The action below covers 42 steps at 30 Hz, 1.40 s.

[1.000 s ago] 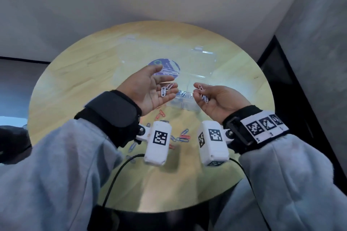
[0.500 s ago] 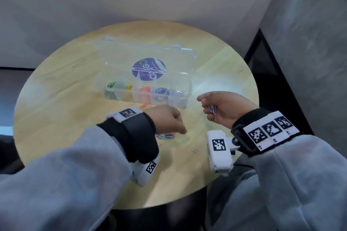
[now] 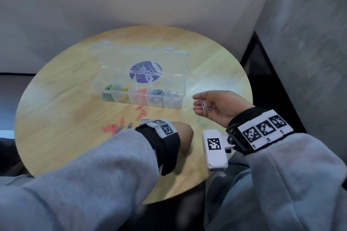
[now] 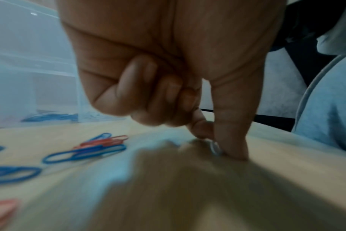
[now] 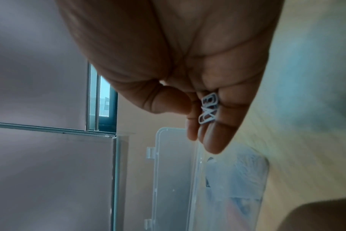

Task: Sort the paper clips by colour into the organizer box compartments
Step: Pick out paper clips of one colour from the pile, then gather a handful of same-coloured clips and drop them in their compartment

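The clear organizer box [image 3: 173,104] stands open mid-table, with green, yellow, red, blue and white clips in separate compartments. My right hand [image 3: 212,104] hovers palm up just right of the box. It cups a few white paper clips [image 3: 205,106] on its curled fingers, the thumb close beside them; the same white paper clips [image 5: 208,107] show in the right wrist view. My left hand [image 3: 185,137] is knuckles-up near the table's front. Its thumb and index finger pinch a pale paper clip [image 4: 215,148] against the wood, the other fingers curled in.
Loose red and blue clips [image 3: 120,127] lie scattered left of my left wrist, and a few red clips [image 3: 140,112] lie before the box. The open lid [image 3: 112,56] lies flat behind the box. The round table [image 3: 56,99] ends close to my body; a wall stands at the right.
My left hand has slid right along the front of the table and come down on a pale clip. My right hand has loosened from a tighter curl, showing the white clips.
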{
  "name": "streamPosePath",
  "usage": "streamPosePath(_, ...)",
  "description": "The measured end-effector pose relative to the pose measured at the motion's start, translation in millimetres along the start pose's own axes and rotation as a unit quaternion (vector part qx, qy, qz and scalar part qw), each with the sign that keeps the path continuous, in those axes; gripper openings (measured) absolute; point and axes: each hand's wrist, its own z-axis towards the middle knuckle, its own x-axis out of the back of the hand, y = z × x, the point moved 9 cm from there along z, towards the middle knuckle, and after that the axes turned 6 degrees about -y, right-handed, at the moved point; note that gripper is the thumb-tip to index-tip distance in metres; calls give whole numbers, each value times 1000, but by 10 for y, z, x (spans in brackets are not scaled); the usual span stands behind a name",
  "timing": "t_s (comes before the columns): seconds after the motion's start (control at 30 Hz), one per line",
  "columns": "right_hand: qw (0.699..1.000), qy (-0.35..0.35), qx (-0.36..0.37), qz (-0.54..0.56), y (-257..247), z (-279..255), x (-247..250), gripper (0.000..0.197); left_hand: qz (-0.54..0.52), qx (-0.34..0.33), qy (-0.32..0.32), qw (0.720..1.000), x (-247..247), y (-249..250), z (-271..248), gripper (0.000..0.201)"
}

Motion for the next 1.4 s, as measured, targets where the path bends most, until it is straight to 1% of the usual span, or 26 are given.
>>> streamPosePath(0.07,1000,-1,7,13,-62,42,-32,34,-21,12,-10,1000,-19,-96,13,28)
streamPosePath(0.1,1000,0,9,20,-85,69,-45,36,-54,14,-9,998,-1,-163,9,24)
streamPosePath(0.17,999,1,11,36,-120,122,-76,38,-134,9,19,991,137,-335,-40,7)
streamPosePath(0.23,998,-1,14,62,-148,176,-109,36,-201,9,62,978,355,-562,-103,20)
streamPosePath(0.27,997,-4,15,77,-159,206,-127,35,-244,18,83,966,462,-695,-124,23)
streamPosePath(0.33,995,-11,13,103,-177,273,-166,36,-322,40,123,938,662,-935,-167,23)
streamPosePath(0.43,992,-11,9,125,-193,375,-206,37,-384,54,178,904,921,-1147,-201,24)
streamPosePath(0.5,992,-11,2,129,-197,424,-252,33,-404,50,197,892,1042,-1182,-191,26)
streamPosePath(0.57,991,-14,5,136,-205,472,-301,31,-431,48,196,880,1105,-1175,-156,23)
streamPosePath(0.6,990,-15,10,140,-210,496,-317,31,-463,40,190,865,1120,-1162,-129,20)
streamPosePath(0.67,990,-15,15,138,-219,528,-339,29,-550,13,177,816,1137,-1119,-95,15)
streamPosePath(0.7,991,-16,12,132,-222,534,-346,25,-580,6,177,795,1147,-1108,-83,18)
streamPosePath(0.73,992,-16,8,124,-223,539,-346,20,-594,9,181,784,1150,-1113,-74,22)
streamPosePath(0.8,993,-15,8,115,-226,536,-326,16,-601,17,185,778,1140,-1124,-63,30)
streamPosePath(0.9,995,-19,20,91,-237,515,-311,14,-608,11,190,771,1124,-1125,-84,23)
streamPosePath(1.03,999,-22,41,26,-287,450,-274,18,-627,-19,216,748,1125,-1176,-211,26)
streamPosePath(1.1,998,-30,46,-9,-299,401,-283,18,-626,-25,224,747,1083,-1236,-310,30)
streamPosePath(1.13,998,-32,44,-28,-286,377,-290,17,-620,-25,227,751,1047,-1272,-362,33)
streamPosePath(1.2,996,-38,34,-71,-228,339,-321,17,-597,-17,228,769,941,-1335,-466,38)
streamPosePath(1.3,983,-72,14,-171,-96,304,-443,17,-526,1,216,822,734,-1373,-561,33)
streamPosePath(1.37,961,-93,0,-262,21,304,-525,16,-456,24,200,867,572,-1391,-574,24)
streamPosePath(1.4,943,-96,-7,-318,77,311,-552,14,-405,42,195,892,499,-1410,-572,22)
